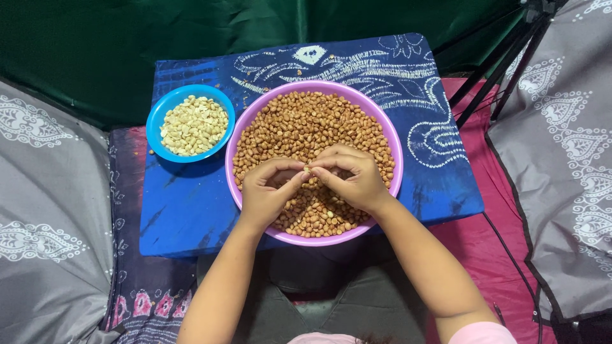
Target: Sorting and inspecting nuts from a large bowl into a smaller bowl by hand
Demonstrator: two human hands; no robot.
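Head view, looking down on a low worktop (191,216) covered by a blue patterned cloth. At centre stands a large purple bowl (390,137), round and shallow, filled nearly to the rim with brown, skin-on peanuts (306,121). Both hands meet over the near half of this bowl. The left hand (266,194) and the right hand (356,178) are curled inward, fingertips touching, and together pinch a single peanut (308,170) between thumbs and forefingers; a pale patch shows on it where the fingertips meet. The remaining fingers of each hand are bent and rest just above the heap of nuts. The forearms enter from the near edge, crossing the bowl's near rim.

Left of the purple bowl, its rim touching or nearly touching it, sits a smaller blue bowl (155,124) holding pale, skinless peanuts (194,124), heaped in the middle. A few loose nuts lie on the cloth beside the blue bowl.

Grey patterned cushions (44,210) flank the worktop on the left and right. At far right, black tripod legs (494,70) stand on a pink cloth (484,242). A dark green fabric (159,28) closes the far side.
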